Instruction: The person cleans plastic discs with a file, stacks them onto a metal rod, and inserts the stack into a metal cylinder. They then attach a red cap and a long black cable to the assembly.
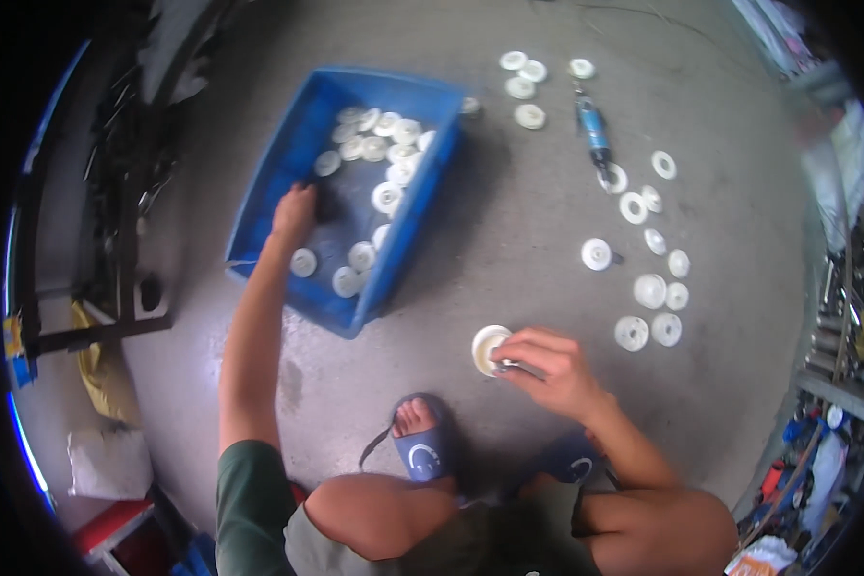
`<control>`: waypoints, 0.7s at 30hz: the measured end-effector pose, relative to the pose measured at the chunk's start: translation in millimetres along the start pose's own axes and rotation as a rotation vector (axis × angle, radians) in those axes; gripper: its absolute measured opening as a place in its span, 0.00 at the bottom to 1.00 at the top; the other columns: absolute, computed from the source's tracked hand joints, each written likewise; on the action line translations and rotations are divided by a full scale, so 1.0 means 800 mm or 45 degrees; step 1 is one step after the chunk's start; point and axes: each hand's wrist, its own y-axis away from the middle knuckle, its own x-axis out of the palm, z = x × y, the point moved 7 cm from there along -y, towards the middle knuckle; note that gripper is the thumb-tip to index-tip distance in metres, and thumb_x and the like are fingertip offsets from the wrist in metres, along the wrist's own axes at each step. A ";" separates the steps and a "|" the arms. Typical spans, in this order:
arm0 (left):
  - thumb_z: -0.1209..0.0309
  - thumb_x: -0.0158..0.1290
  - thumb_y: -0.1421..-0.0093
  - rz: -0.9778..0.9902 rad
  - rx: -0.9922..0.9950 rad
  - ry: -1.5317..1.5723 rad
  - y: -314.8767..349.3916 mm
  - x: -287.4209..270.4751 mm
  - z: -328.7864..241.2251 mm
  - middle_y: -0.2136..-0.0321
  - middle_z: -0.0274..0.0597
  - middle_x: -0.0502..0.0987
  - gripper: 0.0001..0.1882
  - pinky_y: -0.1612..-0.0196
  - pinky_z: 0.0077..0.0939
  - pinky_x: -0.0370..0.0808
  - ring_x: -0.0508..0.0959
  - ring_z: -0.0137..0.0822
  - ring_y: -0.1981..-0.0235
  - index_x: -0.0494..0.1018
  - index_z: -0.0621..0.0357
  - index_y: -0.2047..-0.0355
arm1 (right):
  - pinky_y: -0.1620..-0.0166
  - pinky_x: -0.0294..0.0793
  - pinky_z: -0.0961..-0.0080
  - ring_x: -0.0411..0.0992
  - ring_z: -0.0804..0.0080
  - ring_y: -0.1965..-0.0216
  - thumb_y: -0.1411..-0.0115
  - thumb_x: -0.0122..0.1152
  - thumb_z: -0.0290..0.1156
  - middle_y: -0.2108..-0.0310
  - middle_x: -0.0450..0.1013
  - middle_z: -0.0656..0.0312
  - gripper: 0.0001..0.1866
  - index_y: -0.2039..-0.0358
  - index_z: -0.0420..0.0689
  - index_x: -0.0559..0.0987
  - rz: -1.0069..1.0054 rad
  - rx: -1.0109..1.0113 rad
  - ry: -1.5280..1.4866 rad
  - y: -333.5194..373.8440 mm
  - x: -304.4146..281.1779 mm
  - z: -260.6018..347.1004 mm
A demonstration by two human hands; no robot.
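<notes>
My left hand (296, 209) reaches into a blue plastic bin (280, 144), above its bottom. Its fingers point away and are partly hidden, so whether they hold anything does not show. Several white round plastic discs (387, 198) lie in the bin, mostly along its far and right sides. Low in front of me, my right hand (547, 367) is closed with thumb and fingers on a white round cup-like part (487, 338). A small piece seems to sit between the fingertips, too hidden to name.
A blue and black handheld tool (593, 130) lies on the floor at the far right. White rings (663, 164) and discs (632, 333) are scattered near it, with another group of discs (520, 87) to its left. Racks and clutter line both sides.
</notes>
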 end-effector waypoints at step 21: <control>0.87 0.57 0.44 0.525 0.912 1.295 0.264 -0.235 -0.358 0.44 0.58 0.65 0.34 0.39 0.43 0.69 0.70 0.59 0.42 0.62 0.64 0.37 | 0.60 0.82 0.64 0.82 0.55 0.61 0.37 0.67 0.26 0.61 0.82 0.57 0.09 0.56 0.43 0.86 -0.212 0.035 -0.082 -0.012 0.034 -0.026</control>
